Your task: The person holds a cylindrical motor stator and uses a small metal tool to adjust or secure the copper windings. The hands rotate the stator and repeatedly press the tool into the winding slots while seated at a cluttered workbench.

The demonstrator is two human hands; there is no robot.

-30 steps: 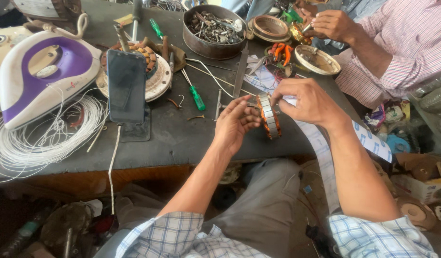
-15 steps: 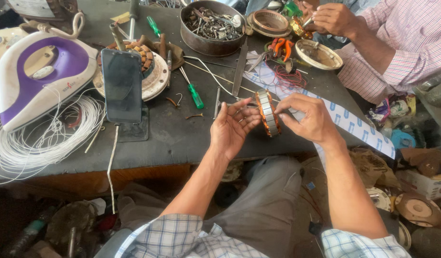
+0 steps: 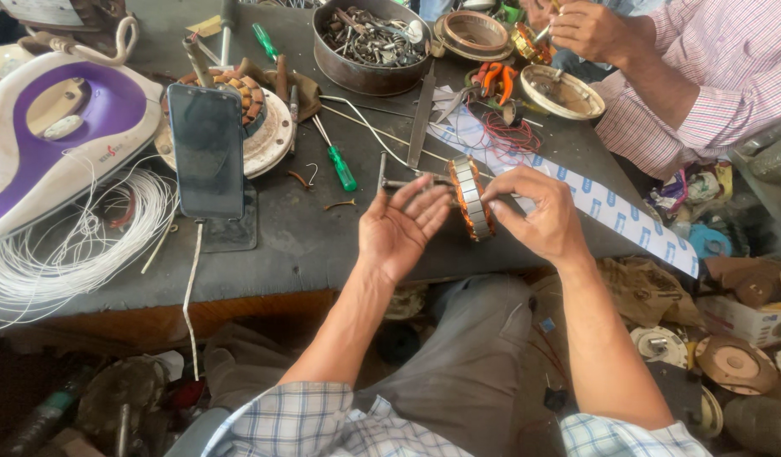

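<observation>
So the stator ring (image 3: 472,198), a steel-banded thing with copper windings, is held on edge just above the near edge of the worktop (image 3: 314,237), right of the middle. That worktop is dark, scuffed and crammed: a phone (image 3: 207,151) propped upright on a stand, another wound stator on a plate (image 3: 267,127) behind it, a green-handled screwdriver (image 3: 339,163), a round metal bowl of scrap bits (image 3: 369,42) toward the far edge, a purple and white iron (image 3: 60,127) at the left end with a heap of white wire (image 3: 77,237) in front of it. A white printed strip (image 3: 610,207) runs off the right edge.

The right hand (image 3: 538,211) has its fingers (image 3: 500,182) pinched on the ring's rim. The left hand (image 3: 403,224) is palm up, fingers spread loosely apart, fingertips just touching the ring's other side.

A second person in a striped shirt (image 3: 729,68) works at the far right corner; whatever's in those hands is too small to make out. The floor underneath is a dim mess of parts.
</observation>
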